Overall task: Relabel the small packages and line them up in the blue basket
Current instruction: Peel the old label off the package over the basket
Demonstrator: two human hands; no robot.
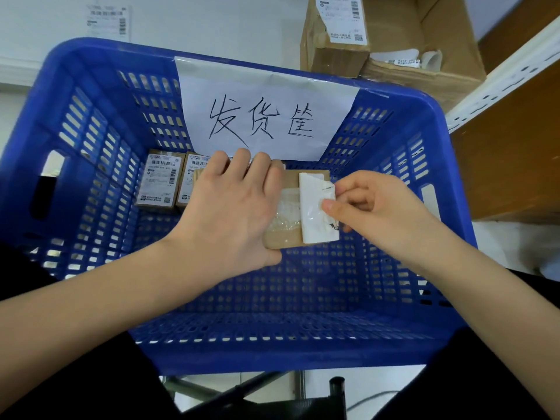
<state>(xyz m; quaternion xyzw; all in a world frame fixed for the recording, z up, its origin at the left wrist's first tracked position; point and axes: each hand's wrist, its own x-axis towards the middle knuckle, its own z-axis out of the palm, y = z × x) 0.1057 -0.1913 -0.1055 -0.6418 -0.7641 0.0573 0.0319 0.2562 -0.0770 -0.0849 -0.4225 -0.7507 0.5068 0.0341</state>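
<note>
The blue basket (394,353) carries two labelled packages (160,180) side by side on its floor.

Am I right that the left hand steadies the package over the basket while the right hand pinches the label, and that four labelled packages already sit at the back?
Not quite: the head view shows two labelled packages at the back, not four. Otherwise yes: the left hand steadies the package over the basket while the right hand pinches the label.
</note>
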